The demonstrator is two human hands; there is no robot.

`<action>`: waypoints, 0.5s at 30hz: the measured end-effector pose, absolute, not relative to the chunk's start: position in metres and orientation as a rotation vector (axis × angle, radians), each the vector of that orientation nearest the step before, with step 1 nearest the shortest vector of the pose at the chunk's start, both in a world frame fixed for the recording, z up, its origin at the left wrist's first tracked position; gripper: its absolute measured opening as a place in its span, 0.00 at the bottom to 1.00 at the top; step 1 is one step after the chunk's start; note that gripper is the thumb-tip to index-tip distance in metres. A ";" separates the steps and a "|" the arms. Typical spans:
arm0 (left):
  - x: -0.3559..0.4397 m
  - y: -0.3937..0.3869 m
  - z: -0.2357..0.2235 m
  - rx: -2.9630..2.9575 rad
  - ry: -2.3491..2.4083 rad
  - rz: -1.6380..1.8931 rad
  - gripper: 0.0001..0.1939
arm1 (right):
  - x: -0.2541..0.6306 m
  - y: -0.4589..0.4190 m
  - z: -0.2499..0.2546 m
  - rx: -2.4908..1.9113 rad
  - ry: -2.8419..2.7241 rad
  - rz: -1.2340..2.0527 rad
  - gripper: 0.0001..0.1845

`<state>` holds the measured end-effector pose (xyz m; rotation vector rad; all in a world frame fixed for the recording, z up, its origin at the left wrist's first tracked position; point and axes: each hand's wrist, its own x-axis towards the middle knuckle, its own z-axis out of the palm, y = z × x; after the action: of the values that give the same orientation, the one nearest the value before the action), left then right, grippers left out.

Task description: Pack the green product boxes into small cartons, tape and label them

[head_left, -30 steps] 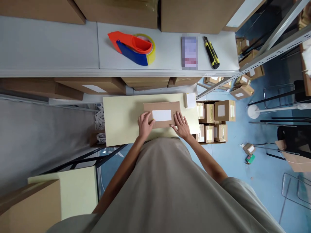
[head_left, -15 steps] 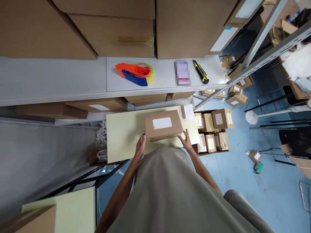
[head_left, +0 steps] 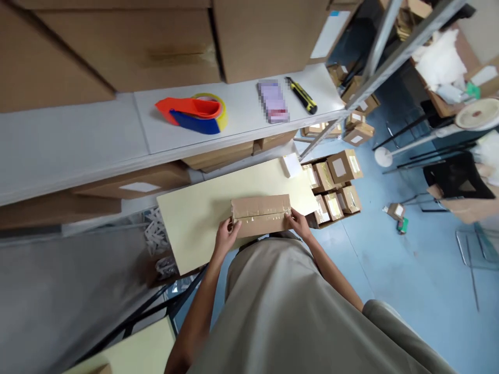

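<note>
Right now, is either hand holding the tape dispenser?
No, the tape dispenser lies on the shelf, while the left hand and right hand hold the box by its ends.

Underside of box (head_left: 261, 215) hidden, purple item (head_left: 273, 101) pixelated

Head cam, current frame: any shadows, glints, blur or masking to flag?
Head view: soft shadow on the table just left of the cardboard box; head view: small bright glints along the box's tape; head view: the item between the tape dispenser and cutter is pixelated, detail lost; head view: lower left dim and soft, cause unclear.
</note>
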<state>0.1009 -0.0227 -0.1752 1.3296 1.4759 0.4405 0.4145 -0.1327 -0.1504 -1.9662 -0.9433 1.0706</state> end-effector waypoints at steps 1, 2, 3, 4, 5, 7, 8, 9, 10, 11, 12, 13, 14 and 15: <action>0.101 -0.025 -0.177 1.398 1.492 0.410 0.20 | 0.408 -0.140 -0.148 -1.963 -0.918 1.065 0.40; 0.102 -0.026 -0.178 1.466 1.509 0.384 0.18 | 0.404 -0.147 -0.144 -1.967 -0.889 1.058 0.38; 0.105 -0.027 -0.177 1.532 1.512 0.354 0.16 | 0.401 -0.155 -0.140 -1.971 -0.860 1.051 0.36; 0.108 -0.027 -0.175 1.592 1.495 0.323 0.15 | 0.400 -0.163 -0.136 -1.975 -0.829 1.035 0.35; 0.113 -0.027 -0.172 1.646 1.461 0.293 0.15 | 0.402 -0.172 -0.131 -1.978 -0.794 1.016 0.34; 0.129 -0.027 -0.164 1.733 1.362 0.246 0.16 | 0.408 -0.193 -0.120 -1.989 -0.712 0.955 0.33; 0.140 -0.027 -0.160 1.765 1.310 0.230 0.17 | 0.414 -0.204 -0.115 -2.000 -0.670 0.916 0.33; 0.152 -0.027 -0.156 1.787 1.262 0.216 0.18 | 0.420 -0.215 -0.110 -2.014 -0.631 0.874 0.32; 0.166 -0.028 -0.152 1.801 1.218 0.203 0.19 | 0.427 -0.227 -0.105 -2.034 -0.593 0.832 0.32; 0.181 -0.030 -0.149 1.806 1.179 0.192 0.20 | 0.436 -0.237 -0.101 -2.056 -0.557 0.790 0.31; 0.198 -0.033 -0.146 1.802 1.145 0.184 0.20 | 0.445 -0.248 -0.098 -2.075 -0.521 0.753 0.31; 0.216 -0.035 -0.145 1.792 1.118 0.179 0.21 | 0.456 -0.257 -0.096 -2.086 -0.486 0.721 0.31; 0.235 -0.038 -0.143 1.780 1.097 0.177 0.22 | 0.469 -0.266 -0.096 -2.087 -0.453 0.695 0.30; 0.254 -0.041 -0.143 1.767 1.080 0.181 0.24 | 0.482 -0.273 -0.097 -2.080 -0.422 0.676 0.31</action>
<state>0.2545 -0.0414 -0.1427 1.7666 1.0796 0.1809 0.4825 -0.2734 -0.0969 -2.0803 -0.4218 0.6759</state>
